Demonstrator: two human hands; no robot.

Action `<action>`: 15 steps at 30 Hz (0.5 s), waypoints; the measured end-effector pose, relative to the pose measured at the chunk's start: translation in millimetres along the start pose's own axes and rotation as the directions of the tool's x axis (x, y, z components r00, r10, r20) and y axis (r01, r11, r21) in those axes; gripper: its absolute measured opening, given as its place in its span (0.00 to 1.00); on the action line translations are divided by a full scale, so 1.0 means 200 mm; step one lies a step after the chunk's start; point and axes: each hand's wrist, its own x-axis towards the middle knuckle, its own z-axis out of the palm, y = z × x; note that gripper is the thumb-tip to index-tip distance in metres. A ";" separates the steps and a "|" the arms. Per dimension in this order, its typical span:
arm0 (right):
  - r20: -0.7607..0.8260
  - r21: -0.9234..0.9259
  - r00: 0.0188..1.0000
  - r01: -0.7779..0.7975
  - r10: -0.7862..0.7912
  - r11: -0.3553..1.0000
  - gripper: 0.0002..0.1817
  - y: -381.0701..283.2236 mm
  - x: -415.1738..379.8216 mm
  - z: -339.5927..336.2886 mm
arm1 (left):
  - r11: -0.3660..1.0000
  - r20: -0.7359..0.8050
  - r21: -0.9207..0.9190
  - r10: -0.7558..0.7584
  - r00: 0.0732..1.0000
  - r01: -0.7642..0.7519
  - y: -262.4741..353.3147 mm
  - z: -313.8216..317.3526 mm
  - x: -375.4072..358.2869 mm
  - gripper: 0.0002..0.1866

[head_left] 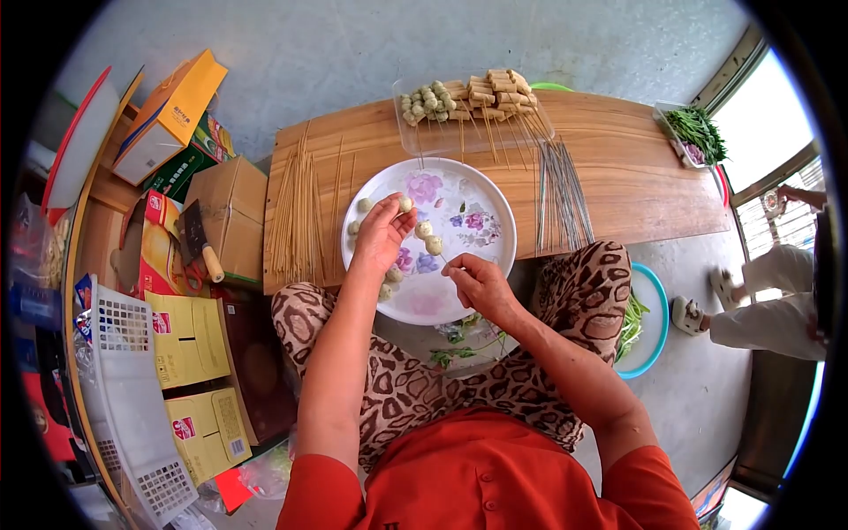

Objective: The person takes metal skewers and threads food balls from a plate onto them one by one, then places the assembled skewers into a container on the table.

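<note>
My left hand [380,231] pinches a pale, speckled round ball [405,203] at its fingertips. In my right hand [481,284], closed fingers grip a thin skewer [445,261] that carries two balls [428,237]. Both hands are above a white round tray [496,208] with purple and pink flowers. Several loose balls [393,275] lie along the tray's left side, partly hidden by my left hand and forearm.
A wooden table [636,194] bears bamboo skewers [296,212], metal skewers [563,194] and a clear container [408,140] of skewered balls and rolls. Boxes [199,340] and a cleaver [201,240] are at left. A blue-rimmed basin [664,327] and another person [777,274] are at right.
</note>
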 end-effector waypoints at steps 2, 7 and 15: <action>0.000 0.003 1.000 -0.007 0.007 1.000 0.10 -0.02 -0.01 0.00 | 1.000 -0.002 0.008 -0.002 1.000 0.002 0.00 0.01 0.00 0.12; -0.008 0.001 1.000 -0.013 0.013 1.000 0.10 -0.02 0.00 0.00 | 0.999 0.011 0.033 -0.016 1.000 0.016 0.00 0.02 -0.01 0.13; -0.029 0.043 0.999 -0.024 0.025 0.999 0.09 -0.03 0.01 -0.01 | 0.998 0.047 0.025 -0.067 0.997 0.066 -0.01 0.08 -0.05 0.13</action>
